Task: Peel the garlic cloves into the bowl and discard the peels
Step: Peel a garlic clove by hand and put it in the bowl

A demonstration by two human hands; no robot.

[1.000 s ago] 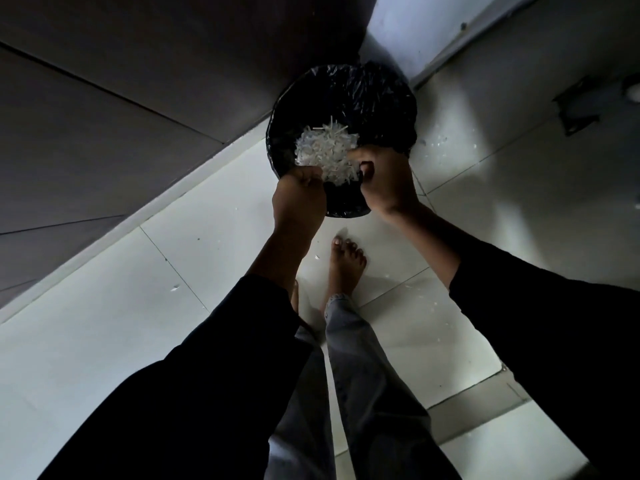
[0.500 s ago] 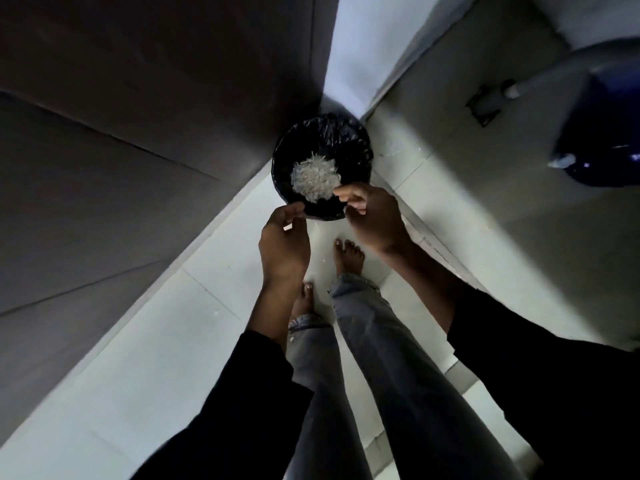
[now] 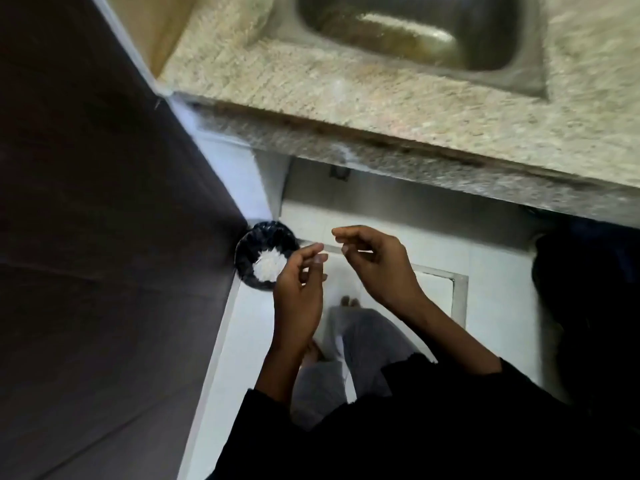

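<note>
A round bin lined with a black bag (image 3: 250,244) stands on the white floor in the corner below the counter. A heap of white garlic peels (image 3: 269,267) lies inside it. My left hand (image 3: 298,292) hovers just right of the bin, fingers loosely curled and apart, holding nothing. My right hand (image 3: 375,263) is raised beside it, further right, fingers spread and empty. Both hands are well above the bin. No bowl or garlic cloves are in view.
A speckled stone counter (image 3: 346,95) with a steel sink (image 3: 415,32) runs across the top. A dark brown cabinet side (image 3: 104,237) fills the left. My legs in grey trousers (image 3: 360,348) and bare feet stand on the white tiles (image 3: 491,306).
My hands have lifted away from the bin and opened, with the peels left inside. The view has risen, so the counter and sink now show and the bin looks smaller.
</note>
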